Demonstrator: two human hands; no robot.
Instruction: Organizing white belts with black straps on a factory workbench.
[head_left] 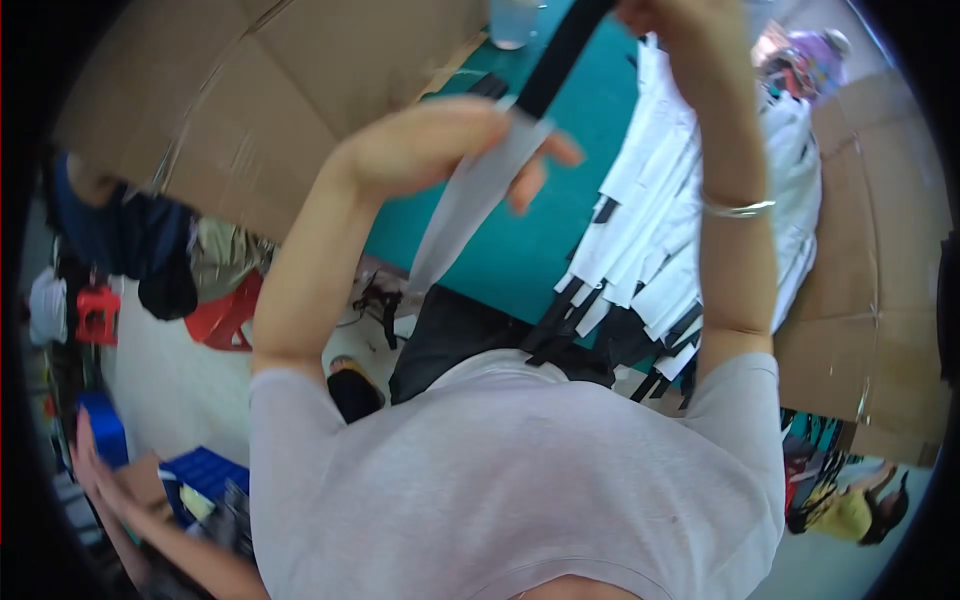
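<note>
A long strap, black at its upper part and covered by a flat white strip (470, 205) lower down, runs slantwise between my hands. My left hand (450, 150) is closed around it where black meets white, its fingertips showing past the right edge and slightly blurred. Higher up, at the top edge of the picture, my right hand (690, 35) pinches the upper end of the black part (565, 60). The picture's edge cuts off some of that hand. Under my right forearm lies a pile of similar white strips with black ends (640, 230).
A green tabletop (530, 245) lies beneath my hands, with a clear cup (513, 25) at its far side. Tall cardboard stands left (250, 110) and right (870, 250). Red stools (97, 315) and other people, one with an arm (170, 535) at lower left, are around.
</note>
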